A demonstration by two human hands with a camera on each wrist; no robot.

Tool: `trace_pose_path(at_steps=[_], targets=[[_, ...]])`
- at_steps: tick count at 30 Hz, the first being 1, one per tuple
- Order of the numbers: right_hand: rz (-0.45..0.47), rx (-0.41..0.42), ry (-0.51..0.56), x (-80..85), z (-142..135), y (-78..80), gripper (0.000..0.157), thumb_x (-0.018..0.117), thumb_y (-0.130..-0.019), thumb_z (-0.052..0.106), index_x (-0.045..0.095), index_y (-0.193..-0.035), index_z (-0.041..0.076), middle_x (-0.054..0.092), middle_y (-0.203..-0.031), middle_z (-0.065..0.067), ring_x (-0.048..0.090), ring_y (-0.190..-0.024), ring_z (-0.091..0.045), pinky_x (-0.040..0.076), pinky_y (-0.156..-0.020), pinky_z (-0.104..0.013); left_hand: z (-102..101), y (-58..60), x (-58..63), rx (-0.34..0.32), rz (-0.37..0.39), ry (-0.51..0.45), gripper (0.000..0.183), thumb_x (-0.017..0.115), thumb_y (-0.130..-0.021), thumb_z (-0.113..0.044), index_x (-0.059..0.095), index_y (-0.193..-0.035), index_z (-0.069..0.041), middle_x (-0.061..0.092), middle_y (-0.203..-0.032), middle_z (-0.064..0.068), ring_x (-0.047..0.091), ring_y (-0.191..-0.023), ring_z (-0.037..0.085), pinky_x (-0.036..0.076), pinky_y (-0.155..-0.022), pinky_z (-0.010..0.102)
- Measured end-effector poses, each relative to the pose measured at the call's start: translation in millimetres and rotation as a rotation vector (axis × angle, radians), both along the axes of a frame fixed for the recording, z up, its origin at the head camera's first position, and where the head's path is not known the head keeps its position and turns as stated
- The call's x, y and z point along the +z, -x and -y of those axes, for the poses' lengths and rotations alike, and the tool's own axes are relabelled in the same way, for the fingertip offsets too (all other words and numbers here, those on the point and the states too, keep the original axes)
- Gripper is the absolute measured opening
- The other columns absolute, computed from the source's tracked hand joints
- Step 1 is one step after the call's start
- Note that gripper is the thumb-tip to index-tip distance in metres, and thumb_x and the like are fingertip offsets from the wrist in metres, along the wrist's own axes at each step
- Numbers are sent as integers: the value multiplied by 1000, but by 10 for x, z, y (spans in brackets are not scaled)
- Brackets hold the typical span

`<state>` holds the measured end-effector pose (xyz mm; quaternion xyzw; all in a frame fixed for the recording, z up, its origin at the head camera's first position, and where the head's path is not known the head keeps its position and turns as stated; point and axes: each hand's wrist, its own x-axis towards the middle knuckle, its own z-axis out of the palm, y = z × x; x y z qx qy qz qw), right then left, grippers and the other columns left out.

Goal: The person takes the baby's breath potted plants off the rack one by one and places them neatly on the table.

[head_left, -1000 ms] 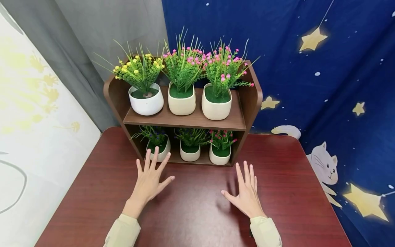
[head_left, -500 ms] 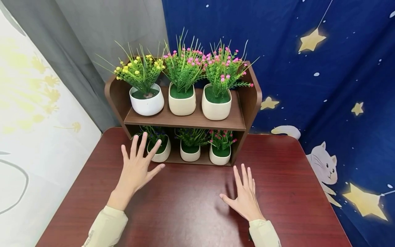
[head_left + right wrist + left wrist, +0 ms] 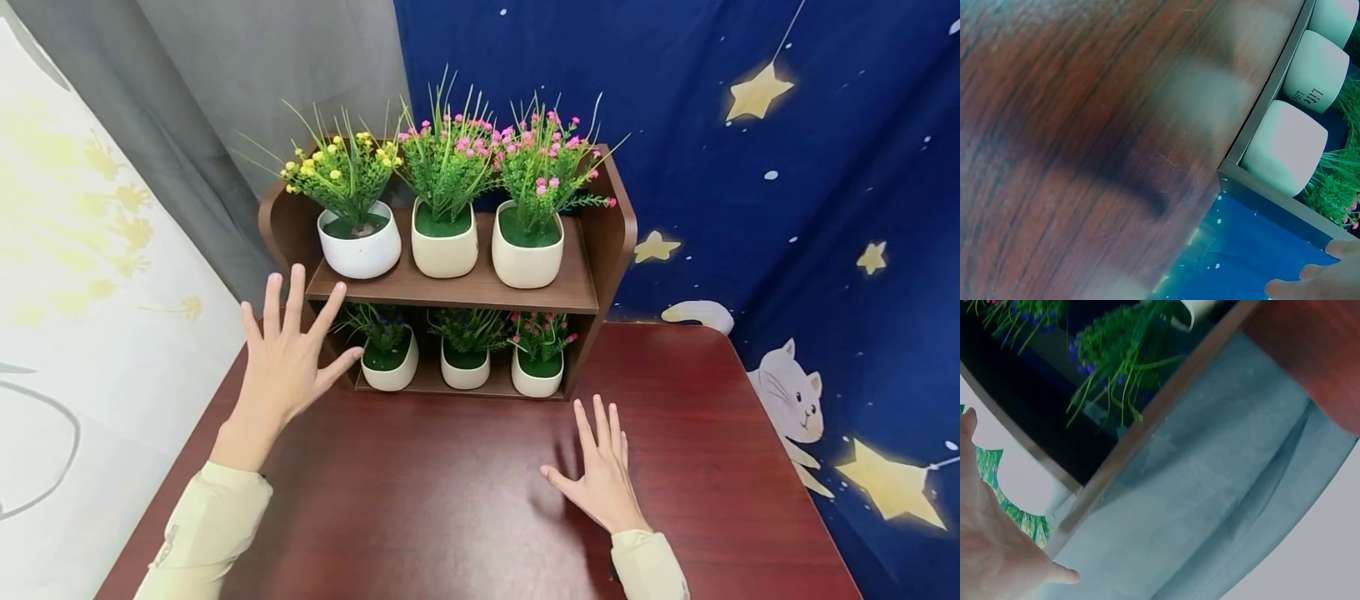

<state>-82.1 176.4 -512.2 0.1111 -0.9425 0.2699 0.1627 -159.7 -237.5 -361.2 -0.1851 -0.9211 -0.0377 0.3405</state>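
Observation:
My left hand (image 3: 283,360) hovers with fingers spread in front of the left side of a brown two-tier shelf (image 3: 450,293), holding nothing. The nearest pots to it are a white pot with yellow flowers (image 3: 362,250) on the upper tier and a cream pot with purple flowers (image 3: 390,375) below. Low over the table at the right, my right hand (image 3: 603,479) has its fingers straight and nothing in it. A cream pot with red flowers (image 3: 537,380) stands on the lower tier beyond its fingertips. The left wrist view shows part of the left palm (image 3: 991,556) beside the shelf's side.
Two cream pots with pink flowers (image 3: 444,248) fill the rest of the upper tier. Another pot with purple flowers (image 3: 465,372) sits mid lower tier. The dark red table (image 3: 442,500) bears the shelf; a grey curtain (image 3: 300,58) and blue star curtain (image 3: 697,208) hang behind.
My left hand has moved left and up, from before the lower left pot to the shelf's left side. The right hand has barely moved.

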Motion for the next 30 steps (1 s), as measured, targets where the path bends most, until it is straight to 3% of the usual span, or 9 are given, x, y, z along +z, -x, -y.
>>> trace_pose_path(at_steps=[7,14,30], targets=[[2,1,3,18,-31,8,105,75,-65,52,24,-149,14,6,-155,-8,-1,-139,-32,18,-94,-68,35,94,207,32,20,14,79,23,-84,-73,18,-149,-30,0,-155,13,-1,-139,35,4,-96,69],[0,-16,1,28,-52,2,106,76,-65,51,22,-149,19,6,-155,-7,0,-139,-32,18,-94,-68,44,177,288,80,75,-6,77,20,-86,-72,11,-150,-30,-9,-155,9,-10,-139,30,0,-96,69],[27,1,1,-21,-21,-38,102,75,-67,51,24,-149,18,9,-154,-10,-1,-139,-33,19,-94,-67,188,305,461,105,-3,-171,80,24,-84,-73,12,-150,-29,-8,-155,7,-9,-139,28,-6,-95,68]])
